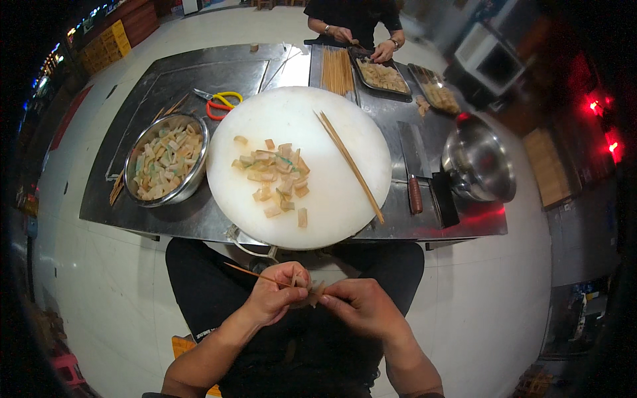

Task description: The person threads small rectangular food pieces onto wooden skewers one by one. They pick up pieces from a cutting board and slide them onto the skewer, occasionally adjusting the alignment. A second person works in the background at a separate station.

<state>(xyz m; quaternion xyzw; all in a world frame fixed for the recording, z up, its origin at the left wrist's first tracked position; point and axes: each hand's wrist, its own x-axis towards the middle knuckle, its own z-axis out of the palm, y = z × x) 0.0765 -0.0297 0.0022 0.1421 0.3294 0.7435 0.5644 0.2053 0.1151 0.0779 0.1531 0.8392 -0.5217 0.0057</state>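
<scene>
Above my lap, my left hand grips a thin wooden skewer that sticks out to the left, with pale food pieces at its other end. Between finger and thumb, my right hand pinches a pale food piece close to my left fingertips. In front of me, a loose pile of cut pale pieces, some with green marks, lies on a round white cutting board. Several bare skewers rest on the board's right side. A steel bowl at its left holds more cut pieces.
Yellow-and-red-handled scissors lie behind the bowl. Right of the board are a cleaver, a dark flat object and an empty steel bowl. Across the steel table, a co-worker's hands work over a tray near bundled skewers.
</scene>
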